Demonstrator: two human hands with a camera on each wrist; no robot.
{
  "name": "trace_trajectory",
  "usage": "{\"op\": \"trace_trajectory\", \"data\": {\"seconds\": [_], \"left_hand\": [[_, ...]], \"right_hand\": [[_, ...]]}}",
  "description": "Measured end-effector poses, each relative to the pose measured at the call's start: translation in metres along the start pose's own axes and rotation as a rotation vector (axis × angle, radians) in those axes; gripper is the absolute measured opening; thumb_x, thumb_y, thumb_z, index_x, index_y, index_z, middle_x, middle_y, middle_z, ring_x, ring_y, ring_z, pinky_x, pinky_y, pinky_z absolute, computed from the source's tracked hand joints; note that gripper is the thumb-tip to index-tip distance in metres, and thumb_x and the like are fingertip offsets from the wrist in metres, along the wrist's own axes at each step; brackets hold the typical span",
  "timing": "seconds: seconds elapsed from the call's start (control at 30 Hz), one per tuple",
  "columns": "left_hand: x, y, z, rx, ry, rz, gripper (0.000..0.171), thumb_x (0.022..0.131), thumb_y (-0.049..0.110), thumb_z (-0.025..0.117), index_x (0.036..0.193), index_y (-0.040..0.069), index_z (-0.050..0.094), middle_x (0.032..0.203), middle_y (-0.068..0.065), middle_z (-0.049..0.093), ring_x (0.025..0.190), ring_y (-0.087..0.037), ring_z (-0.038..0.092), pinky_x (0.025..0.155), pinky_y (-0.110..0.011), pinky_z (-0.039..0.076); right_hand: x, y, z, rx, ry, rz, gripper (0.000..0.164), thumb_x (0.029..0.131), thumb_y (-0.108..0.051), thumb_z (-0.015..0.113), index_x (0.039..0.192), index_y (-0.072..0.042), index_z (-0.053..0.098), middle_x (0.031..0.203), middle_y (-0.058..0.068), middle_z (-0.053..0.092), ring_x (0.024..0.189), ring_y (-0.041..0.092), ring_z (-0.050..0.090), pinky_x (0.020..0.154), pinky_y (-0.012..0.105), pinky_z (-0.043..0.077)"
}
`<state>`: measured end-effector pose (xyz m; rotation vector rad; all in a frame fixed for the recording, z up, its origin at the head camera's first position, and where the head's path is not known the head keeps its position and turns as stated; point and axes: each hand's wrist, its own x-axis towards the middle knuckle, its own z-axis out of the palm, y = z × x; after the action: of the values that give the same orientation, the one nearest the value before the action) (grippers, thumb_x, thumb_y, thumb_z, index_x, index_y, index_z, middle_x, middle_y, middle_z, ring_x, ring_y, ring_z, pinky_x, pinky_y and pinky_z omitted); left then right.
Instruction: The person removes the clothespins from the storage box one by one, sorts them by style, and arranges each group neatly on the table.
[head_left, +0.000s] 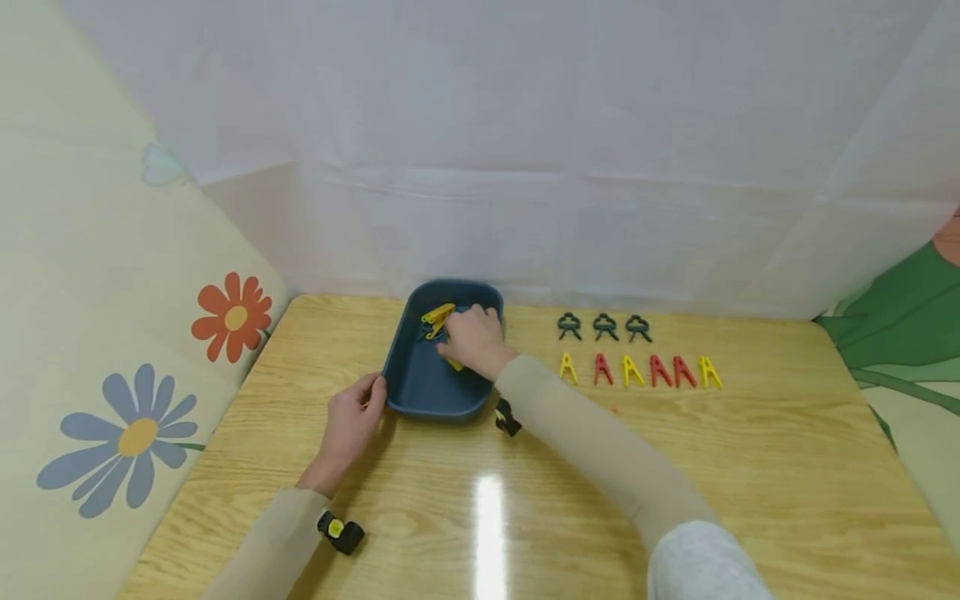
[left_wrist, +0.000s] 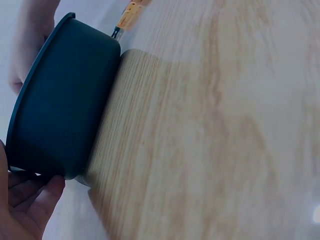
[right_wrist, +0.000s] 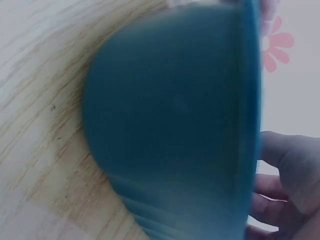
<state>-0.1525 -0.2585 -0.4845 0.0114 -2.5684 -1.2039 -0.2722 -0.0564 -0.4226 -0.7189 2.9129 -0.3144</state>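
Observation:
A dark blue plastic basin (head_left: 427, 387) stands at the back of the table. My left hand (head_left: 355, 417) holds it by the near left edge; in the left wrist view the fingers (left_wrist: 47, 200) lie against its wall. My right hand (head_left: 474, 340) reaches down inside the basin with bent fingers, beside yellow clothespins (head_left: 437, 317) and some dark clips. Part of another yellow piece (head_left: 455, 364) shows below the palm. Whether the right fingers pinch anything I cannot tell. In the right wrist view the basin's wall (right_wrist: 170, 115) hides what lies inside.
Right of the basin, three dark green clips (head_left: 605, 327) form a row. Nearer lies a second row of yellow and red clothespins (head_left: 661, 372). A white sheet (head_left: 525, 233) hangs behind the wooden table (head_left: 585, 492); flower-printed cloth (head_left: 112, 333) covers the left side.

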Motion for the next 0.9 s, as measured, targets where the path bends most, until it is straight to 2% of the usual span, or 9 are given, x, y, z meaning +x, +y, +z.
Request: {"op": "trace_trajectory", "data": {"seconds": [0.13, 0.27, 0.43, 0.57, 0.7, 0.9], "left_hand": [[0.0, 0.0, 0.001, 0.011, -0.002, -0.002, 0.03, 0.108, 0.014, 0.053, 0.117, -0.002, 0.076, 0.096, -0.017, 0.078, 0.088, -0.011, 0.069, 0.075, -0.008, 0.047], [0.0, -0.001, 0.001, 0.018, -0.009, -0.003, 0.031, 0.109, 0.016, 0.052, 0.118, -0.002, 0.075, 0.097, -0.016, 0.078, 0.09, -0.016, 0.07, 0.076, -0.011, 0.049], [0.0, 0.0, 0.001, 0.012, -0.013, -0.001, 0.031, 0.109, 0.016, 0.052, 0.119, -0.003, 0.075, 0.094, -0.017, 0.078, 0.086, -0.013, 0.069, 0.075, -0.009, 0.047], [0.0, 0.001, 0.001, 0.015, -0.01, -0.001, 0.031, 0.109, 0.016, 0.052, 0.119, -0.003, 0.075, 0.095, -0.018, 0.078, 0.088, -0.017, 0.071, 0.075, -0.01, 0.049], [0.001, 0.001, 0.001, 0.03, 0.001, 0.009, 0.031, 0.108, 0.014, 0.052, 0.118, -0.004, 0.075, 0.098, -0.019, 0.077, 0.092, -0.025, 0.071, 0.076, -0.014, 0.051], [0.001, 0.004, 0.001, 0.043, 0.005, 0.013, 0.029, 0.108, 0.013, 0.052, 0.116, -0.004, 0.075, 0.098, -0.019, 0.077, 0.091, -0.023, 0.069, 0.074, -0.01, 0.046]], "right_hand": [[-0.005, 0.001, -0.004, 0.012, 0.006, -0.006, 0.025, 0.101, -0.044, 0.069, 0.096, -0.02, 0.076, 0.097, -0.004, 0.074, 0.094, 0.023, 0.056, 0.088, 0.04, 0.04], [-0.011, 0.003, -0.008, 0.051, 0.03, -0.016, 0.031, 0.101, -0.041, 0.07, 0.121, -0.019, 0.076, 0.118, -0.003, 0.075, 0.101, 0.024, 0.058, 0.091, 0.041, 0.042], [-0.017, 0.009, -0.014, 0.079, 0.066, -0.055, 0.029, 0.101, -0.04, 0.069, 0.119, -0.018, 0.078, 0.107, -0.002, 0.077, 0.099, 0.025, 0.058, 0.095, 0.045, 0.044], [-0.024, 0.016, -0.022, 0.11, 0.086, -0.082, 0.032, 0.102, -0.039, 0.069, 0.122, -0.016, 0.077, 0.102, -0.001, 0.077, 0.099, 0.025, 0.059, 0.096, 0.045, 0.045], [-0.032, 0.022, -0.03, 0.162, 0.1, -0.104, 0.035, 0.101, -0.036, 0.07, 0.128, -0.013, 0.074, 0.108, 0.001, 0.077, 0.105, 0.025, 0.061, 0.099, 0.043, 0.045], [-0.047, 0.031, -0.043, 0.221, 0.11, -0.109, 0.036, 0.101, -0.032, 0.071, 0.13, -0.012, 0.07, 0.116, 0.003, 0.076, 0.11, 0.023, 0.062, 0.098, 0.041, 0.048]]}}
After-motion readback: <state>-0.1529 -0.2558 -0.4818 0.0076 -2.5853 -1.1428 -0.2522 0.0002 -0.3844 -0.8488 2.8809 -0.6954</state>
